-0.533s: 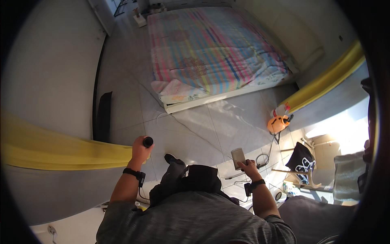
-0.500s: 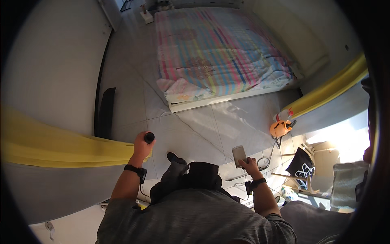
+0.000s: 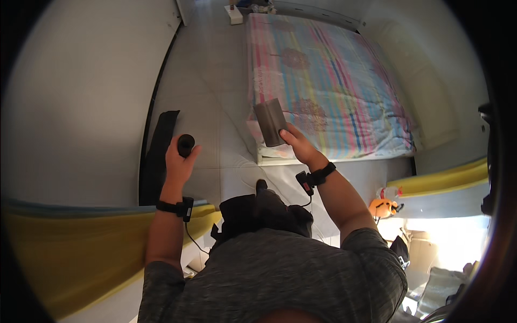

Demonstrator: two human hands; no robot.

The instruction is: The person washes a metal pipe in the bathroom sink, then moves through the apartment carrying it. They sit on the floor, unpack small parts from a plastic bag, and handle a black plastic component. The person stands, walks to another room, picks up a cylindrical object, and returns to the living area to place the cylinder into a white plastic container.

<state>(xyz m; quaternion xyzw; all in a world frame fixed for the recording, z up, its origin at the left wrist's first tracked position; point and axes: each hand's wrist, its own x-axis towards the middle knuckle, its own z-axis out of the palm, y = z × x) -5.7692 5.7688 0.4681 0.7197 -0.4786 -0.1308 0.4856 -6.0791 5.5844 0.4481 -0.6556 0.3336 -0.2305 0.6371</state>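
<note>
My left hand [image 3: 176, 164] is closed round a black cylindrical object [image 3: 186, 143], whose round dark end faces up; the rest of it is hidden by the fingers and palm. In my right hand [image 3: 302, 146] is a grey-brown, tube-shaped container [image 3: 271, 123]. It tilts a little, gripped near its lower right side, with the thumb on its surface. Seen from above, it overlaps the near left corner of the bed [image 3: 328, 97], which has a striped, flower-patterned cover. The two held things are apart.
A long black flat thing [image 3: 160, 145] lies along the left wall. Yellow-and-grey curtains [image 3: 81, 253] hang at the left, with another yellow curtain [image 3: 452, 178] at the right. An orange sprayer-like bottle [image 3: 381, 207] and a clear bottle [image 3: 389, 192] stand on the right. A small white stand [image 3: 234, 15] is far off.
My right hand has lifted the grey-brown container forward and left, toward the bed corner. My left hand has also moved forward with the black object. The view has shifted toward the bed.
</note>
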